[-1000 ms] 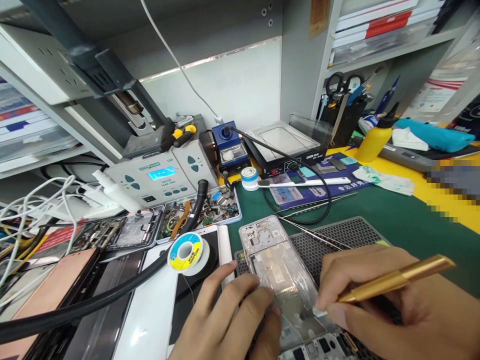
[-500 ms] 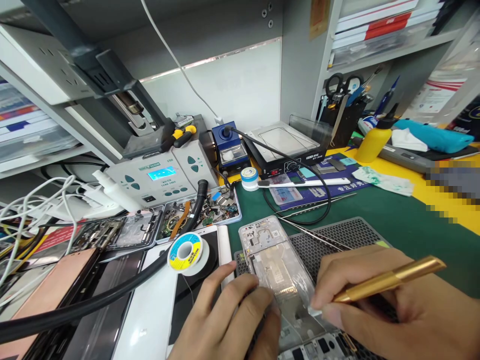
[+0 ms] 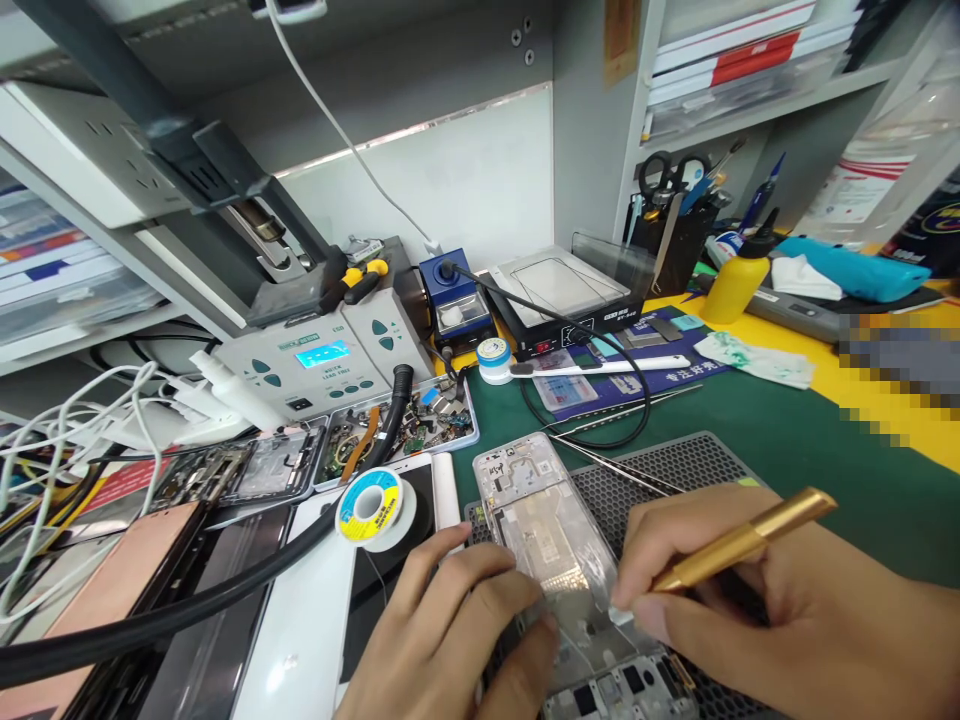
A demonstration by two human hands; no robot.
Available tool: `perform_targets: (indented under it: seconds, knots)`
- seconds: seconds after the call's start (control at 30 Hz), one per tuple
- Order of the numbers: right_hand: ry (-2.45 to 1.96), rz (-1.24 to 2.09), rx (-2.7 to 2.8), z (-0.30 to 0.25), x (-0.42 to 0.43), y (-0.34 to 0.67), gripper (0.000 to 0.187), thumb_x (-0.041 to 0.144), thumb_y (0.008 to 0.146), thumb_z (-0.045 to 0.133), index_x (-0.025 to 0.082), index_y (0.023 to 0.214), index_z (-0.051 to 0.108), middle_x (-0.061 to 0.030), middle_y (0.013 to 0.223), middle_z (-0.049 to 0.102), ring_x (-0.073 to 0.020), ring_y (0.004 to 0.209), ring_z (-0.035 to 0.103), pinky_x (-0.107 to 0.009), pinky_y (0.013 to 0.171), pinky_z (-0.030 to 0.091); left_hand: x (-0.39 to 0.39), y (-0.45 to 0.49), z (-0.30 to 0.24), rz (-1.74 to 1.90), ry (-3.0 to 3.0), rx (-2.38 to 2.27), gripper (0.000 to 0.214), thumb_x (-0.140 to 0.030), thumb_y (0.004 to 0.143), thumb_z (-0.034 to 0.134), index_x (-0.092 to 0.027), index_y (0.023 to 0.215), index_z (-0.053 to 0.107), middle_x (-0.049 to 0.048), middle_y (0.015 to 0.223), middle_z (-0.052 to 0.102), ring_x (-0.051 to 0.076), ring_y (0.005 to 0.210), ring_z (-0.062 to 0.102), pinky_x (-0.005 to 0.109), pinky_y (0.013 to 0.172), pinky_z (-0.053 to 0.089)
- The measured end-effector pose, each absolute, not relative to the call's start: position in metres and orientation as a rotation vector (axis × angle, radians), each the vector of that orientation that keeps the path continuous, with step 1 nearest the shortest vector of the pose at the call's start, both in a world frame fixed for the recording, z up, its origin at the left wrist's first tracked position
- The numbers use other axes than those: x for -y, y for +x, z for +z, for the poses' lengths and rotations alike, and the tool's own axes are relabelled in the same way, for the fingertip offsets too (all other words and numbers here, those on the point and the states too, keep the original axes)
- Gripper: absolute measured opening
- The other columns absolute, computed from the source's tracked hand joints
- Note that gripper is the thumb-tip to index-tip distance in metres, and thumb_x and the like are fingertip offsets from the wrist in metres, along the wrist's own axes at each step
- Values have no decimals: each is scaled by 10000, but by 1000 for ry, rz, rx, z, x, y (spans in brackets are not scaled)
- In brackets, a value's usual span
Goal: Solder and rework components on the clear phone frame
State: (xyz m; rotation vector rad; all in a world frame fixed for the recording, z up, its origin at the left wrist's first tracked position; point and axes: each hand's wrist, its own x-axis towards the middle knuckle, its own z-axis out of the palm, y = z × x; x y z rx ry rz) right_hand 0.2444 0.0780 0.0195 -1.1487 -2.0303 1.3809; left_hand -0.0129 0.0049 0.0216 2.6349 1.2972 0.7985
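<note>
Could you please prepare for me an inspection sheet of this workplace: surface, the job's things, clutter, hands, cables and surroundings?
Surface: green mat, with a grey perforated pad on it.
Job's things: an opened phone frame lies on the pad; a gold pen-like tool is in hand.
Clutter: tray of small parts; spool lying over phones at left.
Left hand: fingers at the frame's left side.
Right hand: holds the gold tool; a small pale piece, not identifiable, shows at its fingers.
Cables: black cable loops from the blue unit; white cables bunch at far left.
Surroundings: grey station with lit display; yellow bottle.
</note>
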Motion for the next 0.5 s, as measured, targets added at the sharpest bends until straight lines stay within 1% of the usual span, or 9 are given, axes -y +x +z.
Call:
perform_targets:
  seconds: [0.07, 0.1, 0.13, 0.2, 0.23, 0.27, 0.33, 0.4, 0.5]
  knots:
    - [-1177, 1494, 2027, 24, -81, 245, 127, 322, 893, 687, 264, 786, 726, -2, 627, 594, -174, 533, 483, -259, 411, 337, -9, -9, 16, 907, 2624, -1244, 141, -167, 1021, 642, -217, 1087, 757, 32, 1028, 779, 220, 1051, 696, 443, 1117, 513]
    - [-1171, 1552, 2005, 26, -83, 246, 128, 332, 903, 681, 259, 802, 712, 18, 617, 561, -160, 526, 450, -255, 428, 326, -11, -7, 15, 969, 2606, -1221, 109, -178, 1002, 656, -210, 1040, 753, 35, 964, 758, 218, 983, 683, 432, 1042, 546]
    - [-1152, 1604, 1980, 26, -84, 247, 129, 336, 917, 673, 254, 822, 700, 35, 613, 533, -148, 528, 430, -251, 448, 320, -13, -4, 15, 1043, 2606, -1194, 121, -148, 982, 645, -202, 1011, 749, 39, 915, 735, 215, 929, 668, 430, 982, 563]
    - [-1099, 1686, 1927, 26, -87, 249, 120, 329, 944, 655, 244, 866, 686, 57, 618, 508, -136, 544, 427, -245, 486, 323, -17, 3, 21, 1037, 2637, -1206, 185, -59, 955, 610, -185, 968, 745, 49, 873, 708, 212, 884, 644, 438, 934, 569]
    - [-1078, 1710, 1897, 25, -88, 250, 112, 317, 952, 650, 239, 879, 683, 59, 628, 515, -134, 558, 444, -242, 504, 339, -18, 6, 27, 943, 2686, -1218, 195, -34, 947, 611, -174, 957, 746, 52, 859, 706, 213, 871, 642, 429, 902, 574]
    - [-1061, 1725, 1868, 24, -89, 251, 106, 305, 958, 647, 236, 885, 682, 58, 639, 529, -134, 570, 462, -239, 517, 356, -18, 10, 33, 747, 2711, -1259, 186, -24, 948, 623, -163, 955, 746, 56, 865, 709, 216, 882, 648, 428, 906, 576]
    - [-1031, 1751, 1813, 23, -90, 252, 118, 301, 968, 640, 231, 885, 687, 53, 653, 552, -137, 581, 494, -240, 530, 392, -18, 16, 46, 541, 2793, -1290, 184, -28, 956, 615, -157, 916, 741, 53, 847, 705, 218, 866, 651, 446, 931, 574]
    - [-1003, 1757, 1781, 24, -91, 252, 138, 309, 980, 627, 229, 891, 696, 47, 665, 564, -143, 588, 521, -249, 544, 424, -17, 21, 55, 413, 2884, -1280, 187, -42, 962, 605, -155, 914, 746, 57, 838, 701, 228, 854, 649, 473, 946, 569]
    - [-965, 1723, 1781, 30, -91, 253, 131, 287, 969, 628, 224, 876, 696, 52, 647, 554, -145, 580, 547, -252, 538, 421, -18, 27, 59, 246, 3011, -1255, 186, -57, 962, 606, -157, 895, 749, 62, 816, 692, 241, 815, 627, 479, 886, 565]
